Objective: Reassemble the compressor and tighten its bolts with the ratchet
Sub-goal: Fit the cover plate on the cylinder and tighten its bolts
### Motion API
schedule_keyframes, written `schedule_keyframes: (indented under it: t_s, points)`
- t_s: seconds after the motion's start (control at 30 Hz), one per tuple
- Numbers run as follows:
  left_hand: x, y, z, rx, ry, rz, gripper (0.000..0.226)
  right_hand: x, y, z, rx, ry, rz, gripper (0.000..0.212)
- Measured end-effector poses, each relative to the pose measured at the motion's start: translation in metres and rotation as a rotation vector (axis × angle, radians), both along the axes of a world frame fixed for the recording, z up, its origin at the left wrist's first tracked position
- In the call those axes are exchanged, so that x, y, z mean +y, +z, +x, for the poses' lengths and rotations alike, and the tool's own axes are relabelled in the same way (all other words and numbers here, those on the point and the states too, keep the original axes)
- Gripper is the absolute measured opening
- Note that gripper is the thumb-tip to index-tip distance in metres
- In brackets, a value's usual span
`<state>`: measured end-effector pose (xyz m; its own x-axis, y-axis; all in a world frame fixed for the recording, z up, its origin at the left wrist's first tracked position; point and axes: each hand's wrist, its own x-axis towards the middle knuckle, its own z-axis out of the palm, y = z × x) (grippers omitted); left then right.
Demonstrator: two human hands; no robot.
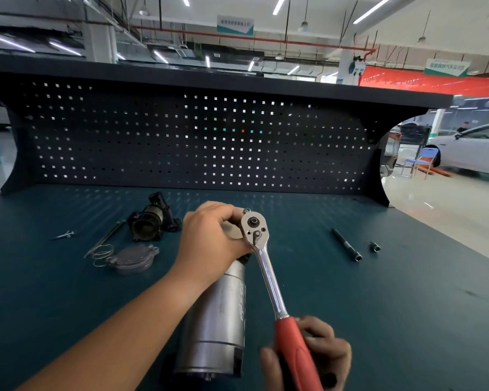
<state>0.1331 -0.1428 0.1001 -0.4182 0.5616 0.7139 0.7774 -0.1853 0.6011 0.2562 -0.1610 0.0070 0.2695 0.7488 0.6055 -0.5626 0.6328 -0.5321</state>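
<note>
Left hand (pixel 209 238) clamped round compressor (pixel 218 314) top, right hand (pixel 311 354) at 5 o'clock gripping ratchet (pixel 268 275) handle.

Compressor (pixel 218 314) stood near the bench (pixel 407 306) front edge; housing (pixel 150 221), cover (pixel 133 258) and spring (pixel 102 253) lay left, extension bar (pixel 346 245) and socket (pixel 375 246) right.

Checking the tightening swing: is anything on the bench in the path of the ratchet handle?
Nothing visible is. The ratchet sits on the compressor top, steadied by the left hand; the right hand holds the red grip. The extension bar and socket lie well aside.
</note>
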Motion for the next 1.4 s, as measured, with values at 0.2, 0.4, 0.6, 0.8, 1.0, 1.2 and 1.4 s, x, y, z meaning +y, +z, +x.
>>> schedule_keyframes:
  t_s: [0.2, 0.4, 0.6, 0.8, 1.0, 1.2, 1.4]
  points:
    - [0.001, 0.001, -0.002, 0.084, 0.004, -0.019, 0.022, 0.008, 0.002, 0.007, 0.038, 0.081, -0.124, 0.052]
    - [0.002, 0.006, -0.009, 0.085, -0.081, -0.079, 0.024, 0.081, 0.041, 0.034, 0.178, 0.336, -0.526, 0.012]
    - [0.002, 0.013, -0.02, -0.044, -0.227, -0.211, 0.019, 0.149, 0.101, 0.018, -0.067, 0.744, -0.45, 0.018]
    - [-0.003, 0.004, -0.019, -0.035, -0.233, -0.128, 0.026, 0.153, 0.084, 0.029, 0.011, 0.863, -0.273, 0.034]
    - [-0.002, -0.001, -0.019, 0.03, -0.204, -0.093, 0.04, 0.129, 0.038, 0.045, 0.034, 0.588, -0.325, 0.032]
    - [0.001, -0.002, -0.016, 0.153, -0.19, -0.129, 0.03, 0.119, 0.028, 0.047, 0.018, 0.459, -0.286, 0.029]
    - [-0.004, -0.001, -0.023, 0.207, -0.167, -0.129, 0.034, 0.118, 0.031, 0.039, -0.028, 0.494, -0.298, 0.029]
